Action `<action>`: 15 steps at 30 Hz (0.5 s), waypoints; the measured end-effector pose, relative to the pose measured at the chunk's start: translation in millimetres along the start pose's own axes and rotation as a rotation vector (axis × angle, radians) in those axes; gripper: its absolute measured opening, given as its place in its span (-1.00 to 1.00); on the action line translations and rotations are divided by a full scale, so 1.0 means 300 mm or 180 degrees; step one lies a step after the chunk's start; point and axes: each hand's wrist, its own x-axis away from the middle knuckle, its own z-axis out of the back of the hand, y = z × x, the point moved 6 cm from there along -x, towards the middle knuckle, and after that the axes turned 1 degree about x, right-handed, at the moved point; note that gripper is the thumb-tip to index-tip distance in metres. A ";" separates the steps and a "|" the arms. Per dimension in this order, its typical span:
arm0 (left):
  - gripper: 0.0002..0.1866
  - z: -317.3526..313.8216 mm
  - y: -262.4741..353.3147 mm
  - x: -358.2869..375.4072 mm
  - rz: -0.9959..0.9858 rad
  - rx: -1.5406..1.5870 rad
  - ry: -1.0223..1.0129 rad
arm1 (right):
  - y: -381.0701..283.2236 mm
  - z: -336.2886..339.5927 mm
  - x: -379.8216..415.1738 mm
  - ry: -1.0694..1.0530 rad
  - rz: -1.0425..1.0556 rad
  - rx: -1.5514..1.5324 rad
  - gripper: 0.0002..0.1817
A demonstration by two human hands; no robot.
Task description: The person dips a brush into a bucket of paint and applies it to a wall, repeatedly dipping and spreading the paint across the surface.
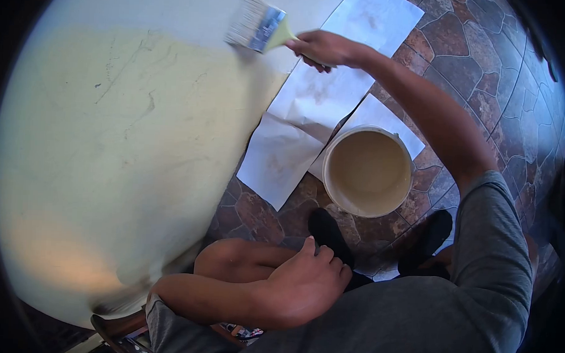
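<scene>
My right hand (324, 50) is closed around the pale handle of a wide paintbrush (263, 28). Its bristles point left, against the wall (142, 109), where a whitish band at the top meets a yellowish, scuffed area below. Close to my body, my left hand (310, 277) rests over my bent leg, fingers loosely curled and slightly apart, with no object showing in it. A round white bucket (330, 190) stands on the floor between the two hands, holding beige liquid.
White paper sheets (283, 155) lie along the foot of the wall, and another sheet (384, 115) is partly under the bucket. The floor has brown and grey stone-pattern tiles (446, 42). My dark-covered feet (330, 231) are just below the bucket. A brown wooden piece (118, 332) shows at lower left.
</scene>
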 end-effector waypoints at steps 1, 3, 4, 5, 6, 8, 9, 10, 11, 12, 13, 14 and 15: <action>-0.59 -0.005 0.001 0.002 0.0008 -0.0011 -0.0003 | 0.111 -0.009 -0.005 -0.0023 -0.0268 0.0073 -0.41; -0.59 -0.009 0.002 0.004 0.0064 0.0042 0.0082 | 0.289 -0.013 0.010 -0.0125 -0.0767 0.0182 -0.38; -0.59 -0.009 -0.001 0.006 0.0076 0.0038 0.0078 | 0.353 -0.014 0.019 -0.0202 -0.0995 0.0223 -0.34; -0.59 -0.008 -0.001 0.008 0.0074 0.0028 0.0079 | 0.371 -0.016 0.025 -0.0208 -0.0988 0.0220 -0.34; -0.58 -0.005 -0.003 0.009 0.0066 0.0018 0.0083 | 0.402 -0.020 0.033 -0.0260 -0.1210 0.0084 -0.37; -0.59 0.002 0.001 0.012 0.0044 -0.0001 0.0135 | 0.444 -0.028 0.035 -0.0305 -0.1434 -0.0050 -0.40; -0.59 0.008 0.002 0.013 0.0015 -0.0021 0.0185 | 0.439 -0.035 0.045 -0.0242 -0.1524 -0.0226 -0.43; -0.59 0.012 0.001 0.010 0.0007 -0.0035 0.0184 | 0.432 -0.035 0.051 -0.0168 -0.1607 -0.0401 -0.47; -0.58 0.013 0.002 0.005 -0.0018 -0.0004 0.0149 | 0.429 -0.037 0.046 -0.0151 -0.1604 -0.0405 -0.47; -0.58 0.014 0.005 0.004 -0.0040 0.0033 0.0107 | 0.432 -0.049 0.044 -0.0152 -0.1702 -0.0522 -0.49; -0.58 0.018 0.007 0.004 -0.0048 0.0019 0.0097 | 0.434 -0.060 0.042 -0.0148 -0.1799 -0.0641 -0.52; -0.57 0.022 0.011 0.005 -0.0066 0.0016 0.0088 | 0.431 -0.067 0.038 -0.0126 -0.1798 -0.0651 -0.52; -0.57 0.023 0.012 0.005 -0.0083 0.0012 0.0083 | 0.426 -0.074 0.031 -0.0112 -0.1760 -0.0687 -0.53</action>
